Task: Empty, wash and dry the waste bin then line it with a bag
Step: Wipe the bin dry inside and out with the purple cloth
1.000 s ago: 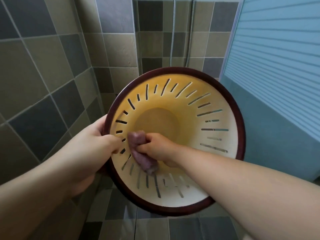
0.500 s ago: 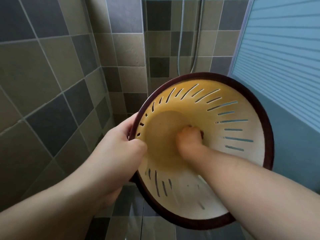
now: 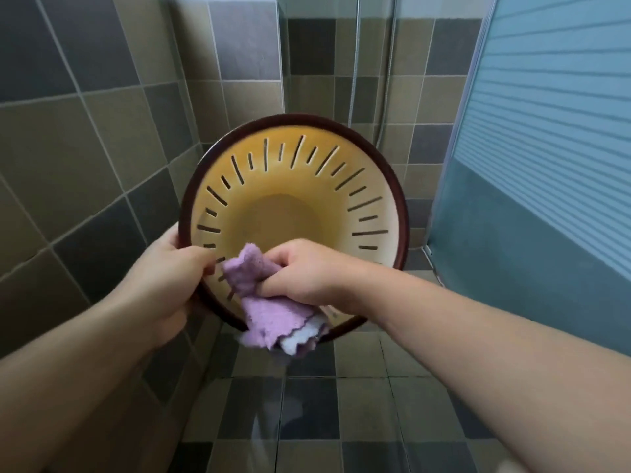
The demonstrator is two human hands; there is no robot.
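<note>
The waste bin (image 3: 293,199) is held up in the air with its mouth turned toward the camera, so the yellow inside and its flat bottom show. A dark brown rim runs around the opening, and narrow slots fan out through the wall on every side.

The left hand (image 3: 164,285) grips the rim at the lower left, with the thumb curled over the edge onto the inner wall and the fingers behind the bin, out of sight. The right hand (image 3: 300,271) is at the lower part of the opening, its fingers closed tightly around a bunched purple cloth (image 3: 263,302). The top of the cloth sticks up against the inner wall just beside the left thumb, while the rest hangs down over the lower rim, showing a white layer at its bottom edge. Both forearms reach in from the bottom corners of the view.

Behind the bin stand walls of grey and beige tiles (image 3: 85,131), and the floor (image 3: 341,421) below has the same kind of tiles. A thin shower hose (image 3: 387,97) hangs down the back wall. A frosted blue glass panel (image 3: 546,148) with horizontal stripes stands on the right.
</note>
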